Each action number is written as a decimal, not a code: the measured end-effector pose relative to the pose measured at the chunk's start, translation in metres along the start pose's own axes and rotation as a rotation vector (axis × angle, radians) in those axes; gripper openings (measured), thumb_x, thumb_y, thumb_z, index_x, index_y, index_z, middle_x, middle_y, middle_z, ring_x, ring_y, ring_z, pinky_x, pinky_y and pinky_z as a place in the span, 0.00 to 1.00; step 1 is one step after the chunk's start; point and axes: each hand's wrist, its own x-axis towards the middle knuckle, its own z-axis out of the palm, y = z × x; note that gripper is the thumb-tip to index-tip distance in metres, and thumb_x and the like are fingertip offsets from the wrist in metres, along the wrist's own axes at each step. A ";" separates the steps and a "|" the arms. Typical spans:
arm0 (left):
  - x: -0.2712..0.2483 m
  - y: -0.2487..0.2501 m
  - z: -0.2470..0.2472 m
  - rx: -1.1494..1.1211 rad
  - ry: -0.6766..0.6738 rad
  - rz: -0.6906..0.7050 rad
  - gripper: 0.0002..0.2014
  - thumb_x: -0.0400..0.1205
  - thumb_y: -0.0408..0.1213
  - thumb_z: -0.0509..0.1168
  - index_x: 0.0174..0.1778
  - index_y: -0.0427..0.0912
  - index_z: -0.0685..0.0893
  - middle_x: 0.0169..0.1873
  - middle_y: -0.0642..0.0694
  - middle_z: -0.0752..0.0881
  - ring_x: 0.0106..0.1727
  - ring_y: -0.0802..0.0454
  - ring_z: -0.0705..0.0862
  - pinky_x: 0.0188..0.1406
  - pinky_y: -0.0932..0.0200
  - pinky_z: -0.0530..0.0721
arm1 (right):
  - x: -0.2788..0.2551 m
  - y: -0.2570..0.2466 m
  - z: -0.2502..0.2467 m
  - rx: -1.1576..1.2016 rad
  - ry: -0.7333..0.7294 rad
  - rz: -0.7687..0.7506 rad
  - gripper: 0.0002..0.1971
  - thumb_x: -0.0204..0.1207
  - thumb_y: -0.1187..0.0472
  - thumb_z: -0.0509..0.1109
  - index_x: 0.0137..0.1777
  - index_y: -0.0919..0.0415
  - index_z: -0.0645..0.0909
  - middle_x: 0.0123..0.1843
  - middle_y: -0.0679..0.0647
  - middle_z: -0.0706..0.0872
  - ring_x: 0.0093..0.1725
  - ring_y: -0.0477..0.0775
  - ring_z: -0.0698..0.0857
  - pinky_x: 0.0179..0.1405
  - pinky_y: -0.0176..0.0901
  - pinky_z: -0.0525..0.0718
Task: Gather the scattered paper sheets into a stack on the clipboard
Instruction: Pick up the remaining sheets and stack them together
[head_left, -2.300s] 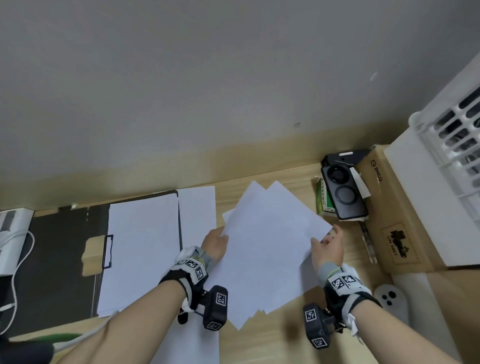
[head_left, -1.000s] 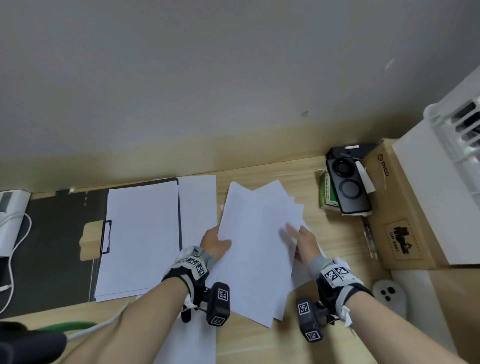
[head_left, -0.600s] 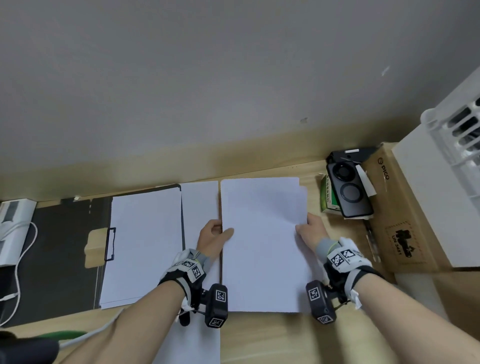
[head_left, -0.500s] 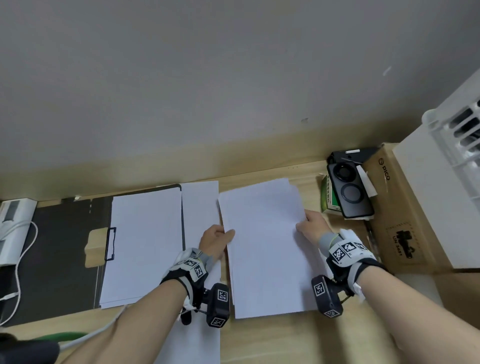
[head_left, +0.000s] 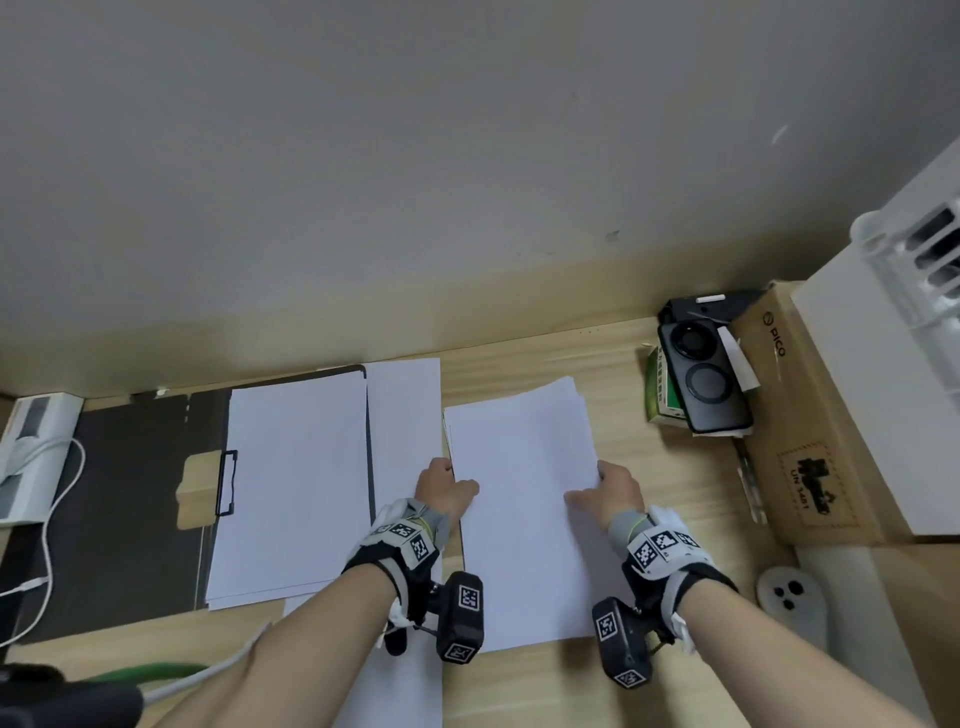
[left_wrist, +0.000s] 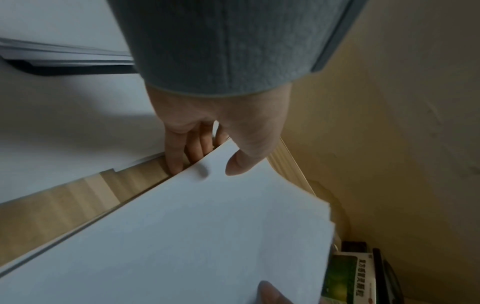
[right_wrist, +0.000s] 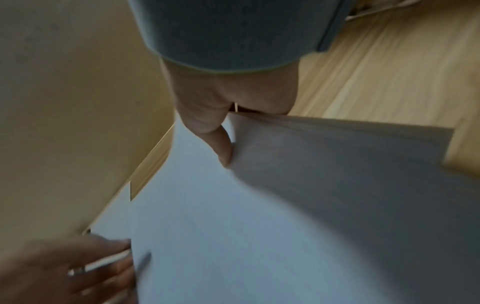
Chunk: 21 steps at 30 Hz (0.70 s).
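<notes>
A squared-up bundle of white sheets (head_left: 522, 509) is held between both hands over the wooden desk. My left hand (head_left: 444, 488) grips its left edge, thumb on top and fingers underneath (left_wrist: 179, 156). My right hand (head_left: 605, 491) pinches the right edge, thumb (right_wrist: 221, 148) over the sheets, fingers below. The black clipboard (head_left: 135, 499) lies to the left with a stack of white paper (head_left: 293, 493) on it and a clip (head_left: 226, 483) at its left side. One loose sheet (head_left: 402, 415) lies between clipboard and bundle, running under my left forearm.
A phone (head_left: 701, 384) lies on a green box (head_left: 660, 400) at the right, beside a cardboard box (head_left: 810, 441) and a white crate (head_left: 914, 291). A white round controller (head_left: 789, 597) sits near my right arm. A white charger with cable (head_left: 31, 447) sits far left. The wall is close behind.
The fanned, skewed sheets have been squared into one aligned bundle. Both hands shifted to its side edges and now grip it; the bundle has tilted slightly and its right edge is raised.
</notes>
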 end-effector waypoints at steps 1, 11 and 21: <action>-0.002 0.002 -0.003 -0.017 -0.015 0.000 0.20 0.71 0.32 0.63 0.59 0.34 0.81 0.43 0.45 0.87 0.34 0.52 0.82 0.25 0.65 0.73 | -0.002 0.001 -0.002 0.097 -0.020 -0.019 0.06 0.65 0.68 0.75 0.42 0.60 0.85 0.41 0.55 0.89 0.42 0.60 0.87 0.38 0.44 0.83; -0.022 0.084 -0.061 -0.536 -0.036 0.228 0.18 0.72 0.24 0.69 0.59 0.37 0.83 0.52 0.40 0.90 0.51 0.42 0.89 0.48 0.54 0.87 | -0.038 -0.106 -0.073 0.640 0.009 -0.346 0.13 0.68 0.75 0.77 0.45 0.57 0.86 0.42 0.49 0.91 0.39 0.51 0.89 0.32 0.35 0.84; -0.047 0.100 -0.071 -0.411 0.017 0.383 0.11 0.71 0.23 0.70 0.39 0.45 0.85 0.42 0.45 0.88 0.42 0.49 0.87 0.39 0.62 0.85 | -0.048 -0.104 -0.058 0.753 0.064 -0.373 0.12 0.65 0.76 0.80 0.40 0.59 0.86 0.37 0.49 0.91 0.36 0.50 0.88 0.39 0.42 0.86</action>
